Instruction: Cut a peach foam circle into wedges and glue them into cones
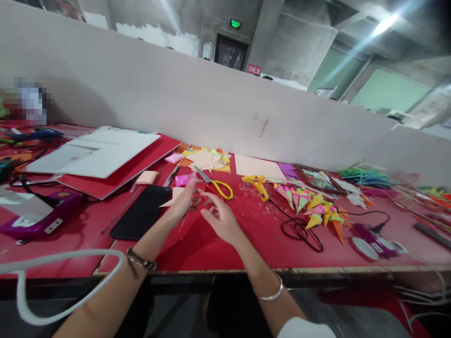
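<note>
My left hand [185,202] and my right hand [222,219] meet over the red tabletop, fingertips close together. The left fingers are closed around something small that I cannot make out. A thin stick-like piece shows just below them. On my right hand the thumb stands apart from the bent fingers, with nothing plainly held. Just beyond my left hand lies a bright pink packet [183,180]. Yellow-handled scissors [221,188] lie behind my right hand, blades toward the back. A pale paper piece [173,197] lies left of my left hand.
Left are a black phone [143,213], white boards [116,145] and a purple device [52,216]. Paper scraps [207,159] lie at the back. Right are a yellow glue gun [259,185] with black cord, colourful paper cones [313,206] and another purple device [375,238]. A white tube [70,256] crosses the lower left.
</note>
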The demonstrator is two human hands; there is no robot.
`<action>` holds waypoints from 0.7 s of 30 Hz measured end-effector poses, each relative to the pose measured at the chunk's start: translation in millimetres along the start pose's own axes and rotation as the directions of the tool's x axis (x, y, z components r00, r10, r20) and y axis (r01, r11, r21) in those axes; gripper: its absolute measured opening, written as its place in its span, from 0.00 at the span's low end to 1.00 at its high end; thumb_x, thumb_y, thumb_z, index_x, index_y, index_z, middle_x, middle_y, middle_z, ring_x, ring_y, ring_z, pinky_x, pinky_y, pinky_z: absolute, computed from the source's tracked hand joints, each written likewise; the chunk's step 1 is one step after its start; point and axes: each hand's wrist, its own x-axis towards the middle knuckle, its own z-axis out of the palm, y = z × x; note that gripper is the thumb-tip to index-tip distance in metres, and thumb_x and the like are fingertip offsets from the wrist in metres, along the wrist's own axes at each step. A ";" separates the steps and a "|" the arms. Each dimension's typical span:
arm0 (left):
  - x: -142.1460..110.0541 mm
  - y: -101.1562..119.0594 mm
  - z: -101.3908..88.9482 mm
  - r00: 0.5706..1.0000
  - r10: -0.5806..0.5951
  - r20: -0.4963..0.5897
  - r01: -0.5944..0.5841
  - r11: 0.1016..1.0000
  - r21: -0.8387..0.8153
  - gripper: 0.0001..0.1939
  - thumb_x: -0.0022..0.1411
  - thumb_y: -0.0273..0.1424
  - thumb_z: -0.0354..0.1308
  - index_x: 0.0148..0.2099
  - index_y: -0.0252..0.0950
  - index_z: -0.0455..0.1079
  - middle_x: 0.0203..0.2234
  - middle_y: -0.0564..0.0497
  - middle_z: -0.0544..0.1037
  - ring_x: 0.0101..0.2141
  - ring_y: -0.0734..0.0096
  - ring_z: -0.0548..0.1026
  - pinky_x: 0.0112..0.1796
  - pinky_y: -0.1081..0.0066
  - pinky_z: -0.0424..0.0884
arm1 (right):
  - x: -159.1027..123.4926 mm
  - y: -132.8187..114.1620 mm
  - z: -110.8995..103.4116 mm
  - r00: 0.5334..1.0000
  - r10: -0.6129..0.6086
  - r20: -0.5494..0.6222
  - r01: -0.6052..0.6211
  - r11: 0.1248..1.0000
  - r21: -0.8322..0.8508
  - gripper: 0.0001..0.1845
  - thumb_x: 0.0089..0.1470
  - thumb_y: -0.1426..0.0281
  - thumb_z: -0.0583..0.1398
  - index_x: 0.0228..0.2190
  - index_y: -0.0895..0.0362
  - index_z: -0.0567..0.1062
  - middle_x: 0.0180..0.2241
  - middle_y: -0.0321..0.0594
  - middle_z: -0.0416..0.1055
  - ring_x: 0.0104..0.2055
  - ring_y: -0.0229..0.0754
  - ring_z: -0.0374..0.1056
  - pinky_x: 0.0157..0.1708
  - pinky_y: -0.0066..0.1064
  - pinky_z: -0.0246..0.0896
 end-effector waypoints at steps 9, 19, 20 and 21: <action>-13.8 -21.2 15.2 0.965 -0.022 0.263 -0.012 0.992 0.127 0.23 0.55 0.46 0.48 0.47 0.36 0.64 0.19 0.53 0.69 0.20 0.72 0.67 0.23 0.75 0.63 | -7.1 -6.5 3.6 1.000 -0.028 -0.012 0.028 0.999 0.021 0.07 0.47 0.69 0.57 0.32 0.55 0.67 0.30 0.35 0.67 0.32 0.36 0.64 0.33 0.27 0.61; -30.8 -3.3 -10.9 0.790 -0.113 0.603 -0.221 0.864 0.451 0.40 0.52 0.29 0.57 0.61 0.49 0.37 0.44 0.52 0.62 0.38 0.72 0.66 0.40 0.70 0.62 | -15.0 -3.3 3.6 0.995 -0.092 0.036 0.089 0.994 0.066 0.09 0.45 0.71 0.56 0.33 0.56 0.66 0.34 0.37 0.66 0.34 0.37 0.64 0.33 0.28 0.61; -31.2 -2.7 -12.4 0.772 -0.131 0.622 -0.225 0.858 0.461 0.41 0.53 0.29 0.57 0.61 0.49 0.35 0.44 0.51 0.61 0.37 0.73 0.66 0.39 0.70 0.63 | -15.2 -2.2 3.4 0.996 -0.080 0.034 0.077 0.994 0.081 0.09 0.45 0.71 0.57 0.33 0.56 0.66 0.34 0.37 0.66 0.34 0.37 0.64 0.33 0.28 0.61; -31.5 -2.3 -13.5 0.760 -0.146 0.634 -0.223 0.857 0.465 0.42 0.53 0.30 0.57 0.61 0.50 0.34 0.45 0.51 0.60 0.36 0.73 0.66 0.38 0.70 0.63 | -15.1 -0.9 3.0 0.998 -0.061 0.026 0.058 0.994 0.097 0.10 0.46 0.71 0.57 0.34 0.56 0.66 0.34 0.38 0.66 0.33 0.37 0.65 0.34 0.28 0.61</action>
